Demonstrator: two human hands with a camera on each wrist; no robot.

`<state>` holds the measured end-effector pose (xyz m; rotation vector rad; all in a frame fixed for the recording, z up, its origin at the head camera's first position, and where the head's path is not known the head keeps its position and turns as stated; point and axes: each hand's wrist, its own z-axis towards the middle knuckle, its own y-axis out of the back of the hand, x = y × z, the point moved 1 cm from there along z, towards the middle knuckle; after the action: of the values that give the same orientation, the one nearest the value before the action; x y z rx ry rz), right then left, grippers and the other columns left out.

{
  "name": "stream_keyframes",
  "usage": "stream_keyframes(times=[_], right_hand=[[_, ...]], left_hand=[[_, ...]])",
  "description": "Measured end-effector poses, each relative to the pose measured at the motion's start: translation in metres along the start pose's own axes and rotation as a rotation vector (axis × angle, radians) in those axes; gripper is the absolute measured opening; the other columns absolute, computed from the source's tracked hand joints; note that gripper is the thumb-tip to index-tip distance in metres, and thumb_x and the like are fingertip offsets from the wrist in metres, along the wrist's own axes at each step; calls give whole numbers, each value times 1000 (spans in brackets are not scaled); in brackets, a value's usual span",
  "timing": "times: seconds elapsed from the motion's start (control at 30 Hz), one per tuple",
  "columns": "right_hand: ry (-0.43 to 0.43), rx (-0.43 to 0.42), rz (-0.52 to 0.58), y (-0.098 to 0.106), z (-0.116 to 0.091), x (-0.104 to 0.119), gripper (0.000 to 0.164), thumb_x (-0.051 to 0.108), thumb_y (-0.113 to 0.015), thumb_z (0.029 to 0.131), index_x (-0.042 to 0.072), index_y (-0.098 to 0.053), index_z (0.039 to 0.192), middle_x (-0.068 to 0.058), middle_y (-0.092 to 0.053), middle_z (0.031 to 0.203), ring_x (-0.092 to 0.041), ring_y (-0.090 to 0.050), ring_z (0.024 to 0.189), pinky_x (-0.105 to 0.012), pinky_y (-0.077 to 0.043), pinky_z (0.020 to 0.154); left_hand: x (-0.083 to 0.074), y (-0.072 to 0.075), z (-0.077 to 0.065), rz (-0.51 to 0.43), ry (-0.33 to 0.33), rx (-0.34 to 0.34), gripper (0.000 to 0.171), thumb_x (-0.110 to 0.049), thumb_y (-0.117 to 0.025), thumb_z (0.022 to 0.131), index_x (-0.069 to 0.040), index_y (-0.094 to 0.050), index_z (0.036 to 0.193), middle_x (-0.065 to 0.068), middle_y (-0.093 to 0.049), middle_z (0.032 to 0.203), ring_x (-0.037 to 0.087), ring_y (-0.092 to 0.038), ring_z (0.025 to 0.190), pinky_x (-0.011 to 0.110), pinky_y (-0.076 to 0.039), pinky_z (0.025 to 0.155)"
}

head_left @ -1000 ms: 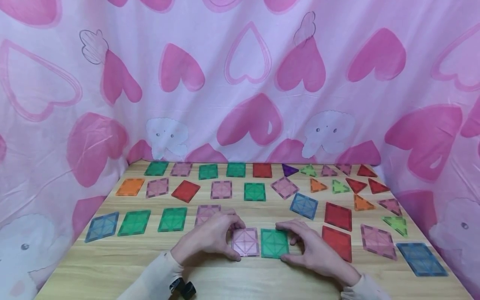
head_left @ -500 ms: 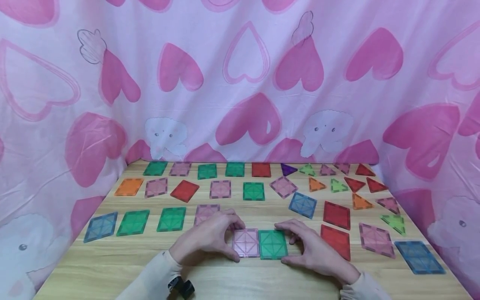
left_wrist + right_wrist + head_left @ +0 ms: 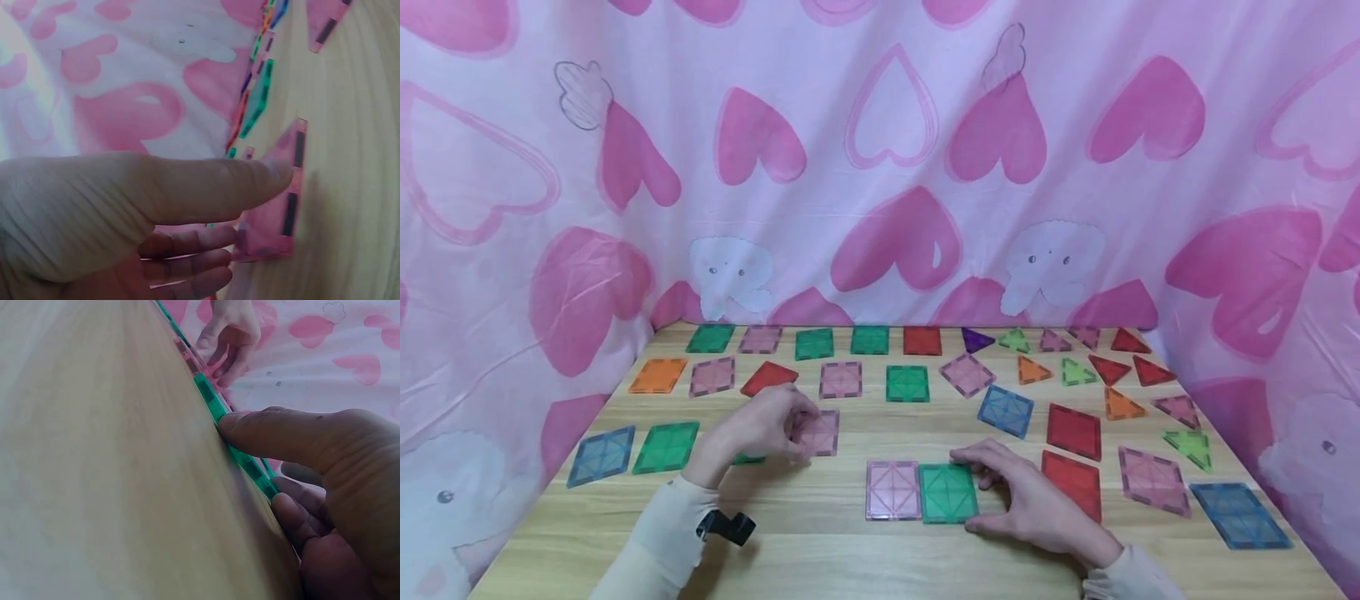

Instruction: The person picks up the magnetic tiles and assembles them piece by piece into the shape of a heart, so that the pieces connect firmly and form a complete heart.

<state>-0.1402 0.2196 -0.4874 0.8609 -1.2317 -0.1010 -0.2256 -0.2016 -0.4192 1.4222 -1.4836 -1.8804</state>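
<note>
Two edges of the green square (image 3: 949,493) are pinched by the right grip (image 3: 1030,504), perhaps steadying it against the pink neighbour (image 3: 892,492); farther left, the left grip (image 3: 758,427) curls round another pink square (image 3: 825,435).

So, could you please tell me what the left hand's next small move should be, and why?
Probably draw the pink square nearer: the left hand covers its left part, while the right hand holds the green square, edge to edge with the front pink square.
</note>
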Motion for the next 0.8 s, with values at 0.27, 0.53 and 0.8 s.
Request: stream_keyframes(times=[0.27, 0.53, 0.8], right_hand=[[30, 8, -7, -6, -3, 0, 78, 43, -95, 90, 26, -60, 158, 10, -62, 148, -11, -63, 117, -27, -57, 102], [19, 12, -14, -7, -1, 0, 79, 46, -95, 89, 27, -61, 157, 10, -64, 145, -10, -62, 116, -27, -56, 101], [-20, -3, -15, -4, 2, 2, 79, 46, -96, 87, 28, -62, 156, 13, -64, 145, -11, -62, 115, -26, -56, 100]], left_hand=[[-3, -20, 7, -73, 19, -2, 56, -16, -104, 78, -9, -80, 128, 2, -71, 115, 18, -70, 102, 37, -64, 91], [-15, -44, 17, -67, -78, -70, 57, -23, -101, 84, -9, -79, 134, 3, -71, 121, 15, -71, 104, 33, -65, 92], [-27, -56, 26, -84, -185, -72, 59, -28, -98, 88, -11, -77, 140, 2, -71, 130, 17, -73, 111, 35, -63, 98]])
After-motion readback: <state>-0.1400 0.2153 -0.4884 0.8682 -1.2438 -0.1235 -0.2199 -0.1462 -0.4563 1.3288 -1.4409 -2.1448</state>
